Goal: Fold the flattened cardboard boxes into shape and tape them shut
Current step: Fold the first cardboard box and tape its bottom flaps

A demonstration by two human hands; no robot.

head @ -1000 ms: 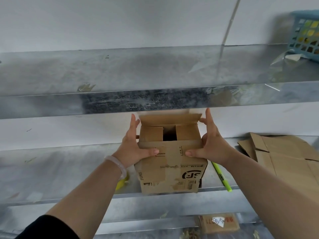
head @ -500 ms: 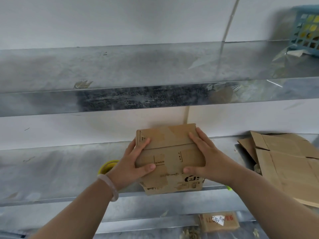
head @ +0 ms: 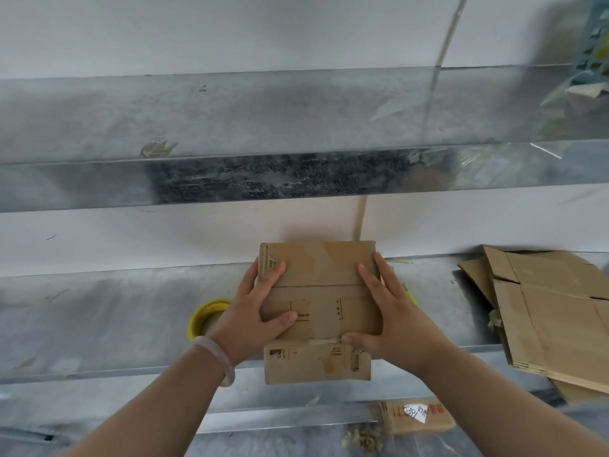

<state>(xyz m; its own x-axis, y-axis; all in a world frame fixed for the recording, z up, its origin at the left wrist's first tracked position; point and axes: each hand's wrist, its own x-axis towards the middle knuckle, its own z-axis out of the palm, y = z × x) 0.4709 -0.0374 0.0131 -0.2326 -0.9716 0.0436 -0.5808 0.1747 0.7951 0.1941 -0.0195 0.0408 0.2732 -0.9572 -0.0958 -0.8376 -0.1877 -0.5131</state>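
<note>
A small brown cardboard box (head: 321,291) stands at the front edge of the metal shelf (head: 99,324), its two top flaps folded down and meeting at a seam. My left hand (head: 255,308) lies flat on the left part of the top, fingers over the far flap and thumb on the near one. On the right part of the top my right hand (head: 387,311) presses flat, its thumb at the box's front top edge. A yellow roll of tape (head: 206,316) sits on the shelf just left of the box, partly hidden by my left wrist.
Flattened cardboard boxes (head: 553,318) lie stacked at the shelf's right end. A green marker (head: 412,296) peeks out behind my right hand. An upper metal shelf (head: 263,127) overhangs, with a blue basket (head: 593,44) at its far right. A small labelled carton (head: 415,417) lies on the level below.
The box's top flaps were open a second ago and are now folded shut. Both hands moved from the box's sides onto its top and press it flat.
</note>
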